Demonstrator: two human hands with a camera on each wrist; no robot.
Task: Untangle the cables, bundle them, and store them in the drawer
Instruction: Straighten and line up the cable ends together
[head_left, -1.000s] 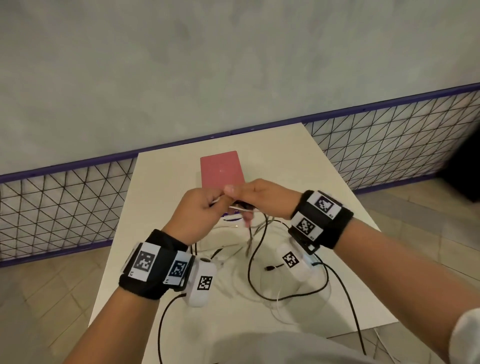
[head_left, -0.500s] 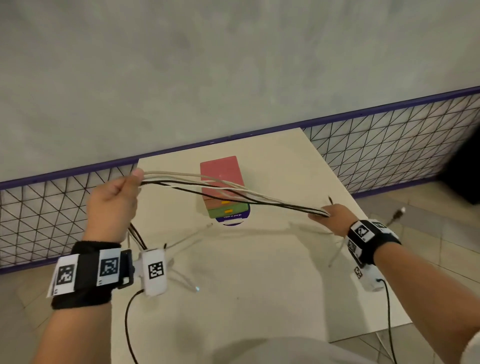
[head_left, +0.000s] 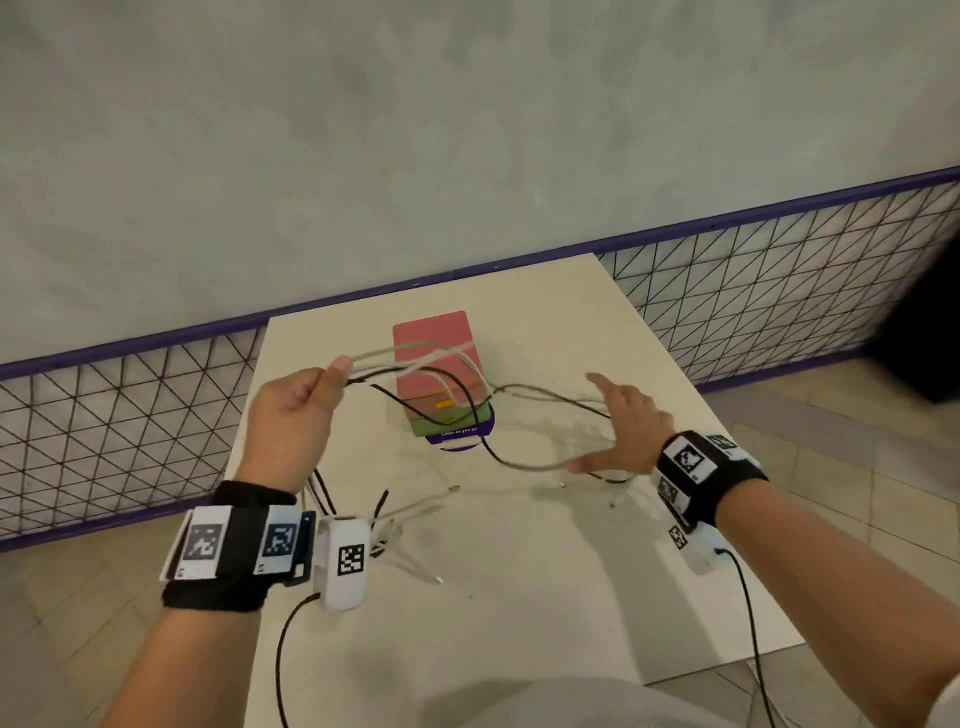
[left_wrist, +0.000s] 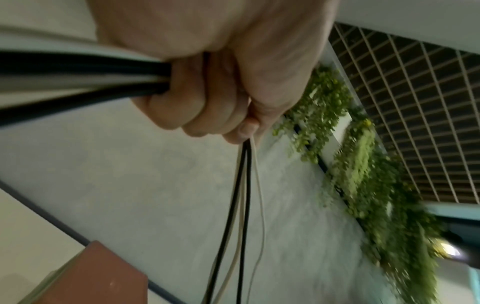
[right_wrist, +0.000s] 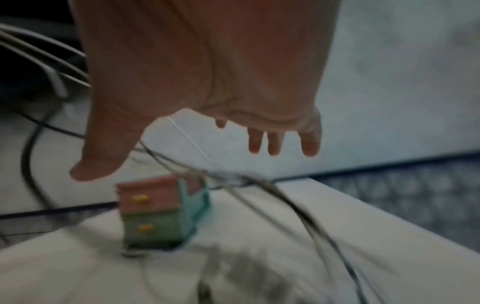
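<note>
Several black and white cables (head_left: 457, 379) hang in slack loops between my hands, above the table (head_left: 519, 597). My left hand (head_left: 332, 371) is raised at the left and grips the gathered strands in a fist, as the left wrist view shows (left_wrist: 244, 127), where the cables (left_wrist: 244, 205) trail down. My right hand (head_left: 587, 422) hovers at the right with fingers spread (right_wrist: 168, 160); the cables (right_wrist: 285, 205) run past and below it, ungripped. A small drawer box (head_left: 436, 364) with a pink top and pink and green drawers (right_wrist: 155, 211) stands shut behind the loops.
Loose cable ends with plugs (head_left: 415, 512) lie on the table near my left wrist. A wire mesh fence (head_left: 130, 415) with a purple rail runs behind the table below a grey wall. The table's right edge (head_left: 727, 493) is close to my right wrist.
Half a second ago both hands held the cables stretched taut and wide apart. My right hand has since moved inward and opened, and the cables now sag in loops.
</note>
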